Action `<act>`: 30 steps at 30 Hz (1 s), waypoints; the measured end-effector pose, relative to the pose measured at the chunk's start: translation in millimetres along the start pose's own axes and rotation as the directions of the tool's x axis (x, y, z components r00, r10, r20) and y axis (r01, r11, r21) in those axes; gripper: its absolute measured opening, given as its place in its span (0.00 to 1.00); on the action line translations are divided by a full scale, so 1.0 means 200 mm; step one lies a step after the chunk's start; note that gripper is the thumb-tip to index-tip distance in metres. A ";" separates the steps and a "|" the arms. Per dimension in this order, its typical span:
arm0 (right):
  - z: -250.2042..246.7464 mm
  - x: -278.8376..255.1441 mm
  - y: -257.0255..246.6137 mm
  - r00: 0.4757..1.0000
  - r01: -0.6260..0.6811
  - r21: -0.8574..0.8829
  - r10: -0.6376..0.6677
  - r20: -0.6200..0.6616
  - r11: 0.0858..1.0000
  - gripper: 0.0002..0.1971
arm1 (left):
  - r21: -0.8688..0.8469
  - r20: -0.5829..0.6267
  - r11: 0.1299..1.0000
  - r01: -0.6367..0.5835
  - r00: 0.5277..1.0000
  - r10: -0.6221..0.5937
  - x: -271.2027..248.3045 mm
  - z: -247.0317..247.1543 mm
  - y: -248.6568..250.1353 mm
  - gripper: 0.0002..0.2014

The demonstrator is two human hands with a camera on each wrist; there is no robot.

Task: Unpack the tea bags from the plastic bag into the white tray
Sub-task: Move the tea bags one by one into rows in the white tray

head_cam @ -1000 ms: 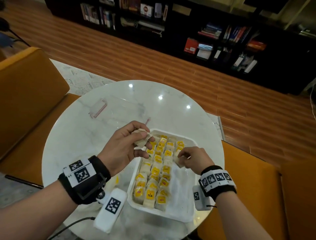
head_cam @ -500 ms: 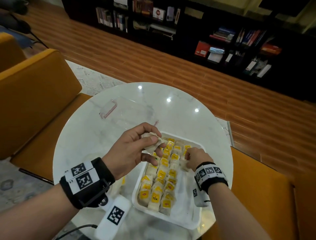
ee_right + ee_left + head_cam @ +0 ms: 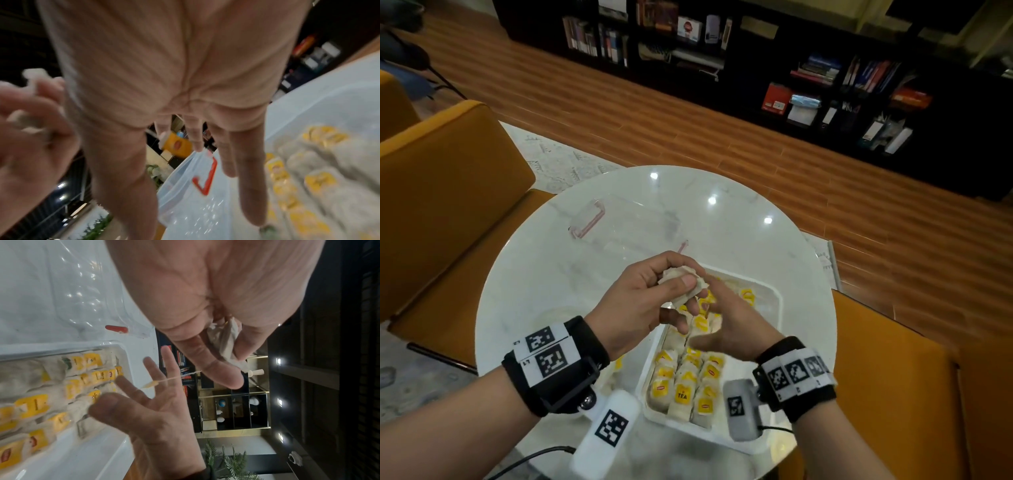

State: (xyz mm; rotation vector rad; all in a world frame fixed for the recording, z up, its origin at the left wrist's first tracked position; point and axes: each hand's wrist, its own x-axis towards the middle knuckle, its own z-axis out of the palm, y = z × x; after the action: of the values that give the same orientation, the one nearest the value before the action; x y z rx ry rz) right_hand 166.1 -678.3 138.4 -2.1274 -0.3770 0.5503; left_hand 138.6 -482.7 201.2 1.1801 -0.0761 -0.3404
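Right hand (image 3: 726, 325) now off tray (image 3: 774, 301), fingers spread.

tea bags (image 3: 690, 383) in tray (image 3: 774, 301); plastic bag (image 3: 633, 226) behind tray, on table (image 3: 534, 294)

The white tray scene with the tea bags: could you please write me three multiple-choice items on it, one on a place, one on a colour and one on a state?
1. Where does the plastic bag lie?
A. On the table beyond the white tray
B. Inside the tray
C. On the orange chair

2. What colour are the tags on the tea bags in the tray?
A. Blue
B. Yellow
C. Green

3. What is the left hand doing?
A. Resting flat on the table
B. Gripping the tray rim
C. Holding tea bags above the tray

Key: 1 A, the clear bag lies flat on the marble past the tray's far end. 2 B, yellow tags top the rows. 3 C, its fingers curl round pale bags while the right hand spreads open beside it.
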 end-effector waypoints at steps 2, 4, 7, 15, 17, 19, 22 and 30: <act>0.09 0.00 -0.03 0.999 0.035 0.011 -0.035 0.026 0.999 0.34 | -0.004 0.032 1.000 -0.004 0.999 0.005 0.01 0.02 0.00 0.04; 0.13 0.00 -0.05 0.997 0.053 0.047 -0.051 -0.051 0.998 0.19 | 0.003 0.035 1.000 -0.004 0.999 0.004 0.01 0.03 0.01 0.05; 0.14 -0.04 -0.04 0.981 0.014 0.157 0.017 -0.193 0.988 0.16 | 0.029 0.007 1.000 -0.010 1.000 0.010 0.01 0.02 0.01 0.09; 0.07 -0.25 -0.12 0.947 0.022 0.531 0.153 -0.284 0.847 0.06 | 0.056 -0.120 0.996 0.067 0.991 -0.060 -0.03 -0.04 -0.06 0.07; 0.09 -0.25 -0.11 0.953 0.027 0.426 0.106 -0.285 0.904 0.23 | 0.057 -0.100 0.996 0.064 0.993 -0.058 -0.05 -0.03 -0.06 0.06; 0.13 -0.21 -0.11 0.970 0.018 0.278 0.051 -0.239 0.960 0.42 | 0.070 -0.062 0.996 0.051 0.997 -0.047 -0.07 -0.02 -0.05 0.06; 0.21 -0.11 -0.12 0.973 0.023 0.035 -0.015 -0.231 0.999 0.39 | 0.077 -0.021 0.997 0.018 1.000 -0.017 -0.08 0.01 -0.02 0.07; 0.19 -0.16 -0.11 0.929 -0.085 0.083 0.109 -0.353 0.993 0.05 | 0.119 -0.128 0.992 -0.037 0.990 0.052 -0.09 0.00 0.00 0.06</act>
State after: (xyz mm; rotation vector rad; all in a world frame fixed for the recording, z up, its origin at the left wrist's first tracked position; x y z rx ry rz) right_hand 118.2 -653.6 144.7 -2.1349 -0.0472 0.2173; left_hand 121.6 -478.2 203.1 1.3111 -0.0079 -0.2204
